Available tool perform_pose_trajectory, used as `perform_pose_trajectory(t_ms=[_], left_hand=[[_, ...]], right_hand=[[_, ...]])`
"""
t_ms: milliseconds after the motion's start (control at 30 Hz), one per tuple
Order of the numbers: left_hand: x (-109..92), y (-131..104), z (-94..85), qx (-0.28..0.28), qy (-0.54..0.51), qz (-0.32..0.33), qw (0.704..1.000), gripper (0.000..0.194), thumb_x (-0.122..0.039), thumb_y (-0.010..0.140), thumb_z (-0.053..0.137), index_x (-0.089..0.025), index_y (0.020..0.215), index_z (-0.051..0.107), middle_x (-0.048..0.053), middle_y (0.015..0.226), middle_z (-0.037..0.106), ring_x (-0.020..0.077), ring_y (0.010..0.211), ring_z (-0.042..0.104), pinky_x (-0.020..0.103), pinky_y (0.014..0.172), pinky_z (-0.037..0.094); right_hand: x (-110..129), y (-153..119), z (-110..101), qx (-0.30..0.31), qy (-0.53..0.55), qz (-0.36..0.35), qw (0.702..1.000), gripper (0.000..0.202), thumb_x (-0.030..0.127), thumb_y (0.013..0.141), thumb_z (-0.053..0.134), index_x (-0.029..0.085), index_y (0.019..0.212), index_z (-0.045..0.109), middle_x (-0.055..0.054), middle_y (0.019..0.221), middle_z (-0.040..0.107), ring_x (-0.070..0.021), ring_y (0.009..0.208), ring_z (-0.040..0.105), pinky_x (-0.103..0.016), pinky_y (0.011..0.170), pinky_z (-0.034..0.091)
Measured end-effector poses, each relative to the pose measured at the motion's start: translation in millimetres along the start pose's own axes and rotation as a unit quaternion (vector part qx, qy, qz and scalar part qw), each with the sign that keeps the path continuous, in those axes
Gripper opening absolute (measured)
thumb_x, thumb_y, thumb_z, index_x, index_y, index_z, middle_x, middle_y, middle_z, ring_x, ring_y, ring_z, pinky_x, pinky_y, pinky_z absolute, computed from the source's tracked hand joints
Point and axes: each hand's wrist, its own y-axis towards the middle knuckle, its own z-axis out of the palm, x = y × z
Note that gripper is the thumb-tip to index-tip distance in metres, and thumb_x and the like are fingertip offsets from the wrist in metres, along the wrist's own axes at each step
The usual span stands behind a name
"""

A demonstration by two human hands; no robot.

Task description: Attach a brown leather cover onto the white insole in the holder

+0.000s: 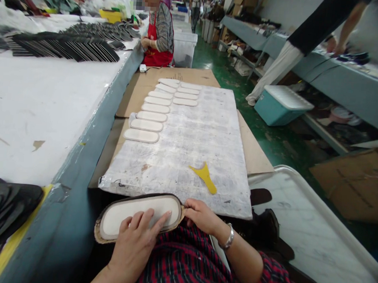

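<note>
A long white table (34, 102) is running down the left side, with rows of dark pieces (67, 44) lying across its far end and a heap of black pieces (2, 202) sitting at its near corner. Beside it, cardboard (167, 78) is lying under a big whitish board (195, 146), which is reaching almost to the person's lap. On the board's far left, white insoles (152, 115) are lying in a column, with a shorter second column just beside it at the far end, and a yellow scraper (206, 176) is lying alone near the board's near edge. Farther off, a co-worker (160, 33) in a red apron is standing at the table's end, and a teal bin (281, 104) is sitting on the green floor to the right. At the lap, an insole (133, 213) with a dark rim is resting over the checked clothing, just short of the board. The left hand (134, 245) is lying flat on its white face, fingers spread and gripping nothing, while the right hand (202, 217) is pinching the insole's right tip
</note>
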Motion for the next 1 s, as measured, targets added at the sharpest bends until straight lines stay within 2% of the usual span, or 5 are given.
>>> perform_pose_trajectory(t_ms=[167, 300, 833, 933, 1000], left_hand=[[-1, 3, -4.0, -0.005, 0.011, 0.009, 1.0, 0.067, -0.011, 0.069, 0.071, -0.041, 0.126, 0.055, 0.004, 0.108, 0.059, 0.0231, 0.092, 0.05, 0.038, 0.077, 0.038], [0, 2, -4.2, 0.011, 0.012, 0.026, 1.0, 0.069, -0.009, 0.068, 0.071, -0.041, 0.127, 0.054, 0.004, 0.109, 0.059, 0.0235, 0.093, 0.05, 0.038, 0.076, 0.037], [-9, 1, -0.6, -0.024, 0.029, 0.024, 0.999, 0.063, -0.022, 0.068, 0.077, -0.041, 0.124, 0.057, 0.005, 0.109, 0.058, 0.0232, 0.09, 0.049, 0.039, 0.076, 0.037], [-9, 2, -0.7, -0.017, 0.027, 0.022, 0.999, 0.06, -0.026, 0.07, 0.076, -0.041, 0.125, 0.055, 0.004, 0.11, 0.057, 0.0235, 0.092, 0.048, 0.04, 0.077, 0.036], [-9, 3, -1.5, -0.01, 0.027, 0.024, 0.999, 0.057, -0.027, 0.073, 0.074, -0.041, 0.125, 0.055, 0.004, 0.11, 0.057, 0.0232, 0.092, 0.047, 0.039, 0.077, 0.036]], right_hand=[[-2, 1, 0, 0.004, 0.005, -0.005, 1.0, 0.006, 0.022, 0.075, 0.047, 0.017, 0.071, 0.048, 0.005, 0.054, 0.052, -0.0094, 0.051, 0.053, -0.021, 0.05, 0.037], [-4, 2, -1, 0.018, 0.013, -0.001, 1.0, 0.006, 0.022, 0.075, 0.048, 0.017, 0.071, 0.049, 0.005, 0.054, 0.052, -0.0091, 0.05, 0.053, -0.021, 0.048, 0.037], [-3, 0, -4, 0.021, 0.033, 0.002, 0.999, 0.012, 0.026, 0.077, 0.051, 0.017, 0.07, 0.046, 0.005, 0.055, 0.051, -0.0084, 0.051, 0.052, -0.021, 0.05, 0.038], [-15, 4, -7, 0.067, 0.159, -0.004, 0.985, 0.025, 0.039, 0.078, 0.057, 0.016, 0.073, 0.048, 0.003, 0.061, 0.056, -0.0089, 0.054, 0.054, -0.022, 0.054, 0.042], [-28, 9, -5, 0.1, 0.278, -0.005, 0.955, 0.033, 0.045, 0.076, 0.062, 0.015, 0.074, 0.05, 0.002, 0.065, 0.057, -0.0086, 0.056, 0.054, -0.023, 0.055, 0.044]])
